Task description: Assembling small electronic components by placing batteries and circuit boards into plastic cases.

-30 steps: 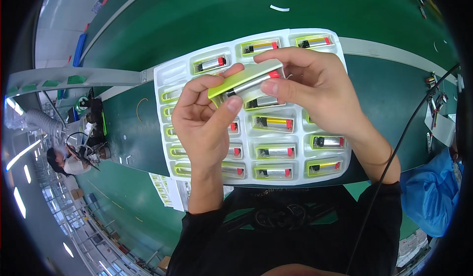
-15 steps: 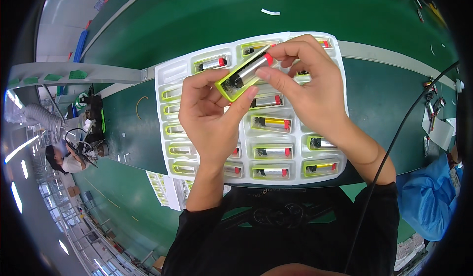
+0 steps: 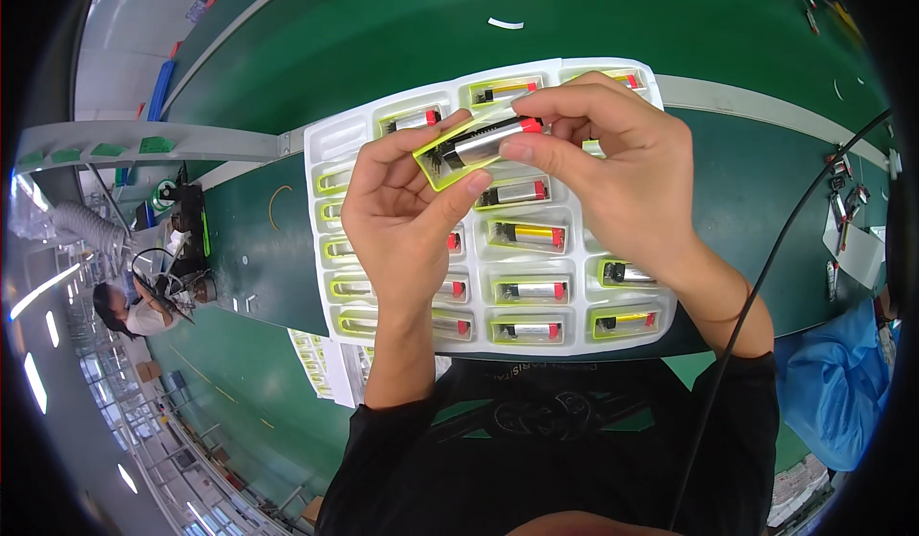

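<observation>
Yellow-green holder w/ silver cell, red end to the right, held up over white tray. L hand pinches holder's near end; R hand fingertips grip cell's red end. Cell looks only partly seated, my guess. Most tray pockets filled, a few top-left pockets look empty. Green belt beneath

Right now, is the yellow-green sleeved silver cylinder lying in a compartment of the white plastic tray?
No, both hands, left hand and right hand, hold the yellow-green sleeved silver cylinder above the white plastic tray.
</observation>
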Demonstrator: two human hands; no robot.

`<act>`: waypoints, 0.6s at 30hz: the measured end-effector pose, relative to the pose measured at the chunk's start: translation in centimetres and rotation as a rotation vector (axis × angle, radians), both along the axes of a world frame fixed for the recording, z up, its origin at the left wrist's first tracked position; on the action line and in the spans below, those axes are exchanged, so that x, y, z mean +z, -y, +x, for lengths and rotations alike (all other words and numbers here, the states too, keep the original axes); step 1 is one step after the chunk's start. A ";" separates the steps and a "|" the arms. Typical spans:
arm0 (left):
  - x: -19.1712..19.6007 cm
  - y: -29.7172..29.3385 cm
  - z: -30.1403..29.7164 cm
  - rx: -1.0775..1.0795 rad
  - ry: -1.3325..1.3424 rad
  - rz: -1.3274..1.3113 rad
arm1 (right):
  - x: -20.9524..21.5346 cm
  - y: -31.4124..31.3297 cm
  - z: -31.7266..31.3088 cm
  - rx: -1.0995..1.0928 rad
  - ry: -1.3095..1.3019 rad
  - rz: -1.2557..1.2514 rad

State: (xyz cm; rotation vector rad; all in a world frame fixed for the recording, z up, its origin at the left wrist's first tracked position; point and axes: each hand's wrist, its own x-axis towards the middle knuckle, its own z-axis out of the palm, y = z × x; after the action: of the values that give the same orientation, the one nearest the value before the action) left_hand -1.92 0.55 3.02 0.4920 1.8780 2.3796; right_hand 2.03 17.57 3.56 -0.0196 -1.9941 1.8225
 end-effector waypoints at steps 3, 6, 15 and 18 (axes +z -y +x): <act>0.2 -0.1 0.2 0.027 -0.062 -0.050 | 0.1 -0.2 0.1 -0.038 -0.113 0.121; 0.2 -0.2 0.1 0.109 -0.147 -0.183 | -0.2 -0.5 -0.6 -0.085 -0.535 0.438; 0.3 1.3 0.0 0.013 -0.012 -0.061 | 1.5 -1.4 0.5 0.043 -0.042 0.135; 0.3 1.3 0.3 -0.036 -0.026 -0.024 | 1.8 -1.1 0.7 0.052 0.021 0.159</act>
State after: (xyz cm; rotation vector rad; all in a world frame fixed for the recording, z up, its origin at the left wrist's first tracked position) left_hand -1.62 -0.73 3.36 0.5528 1.8894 2.3369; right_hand 2.74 18.70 5.39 0.0613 -2.1666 1.6957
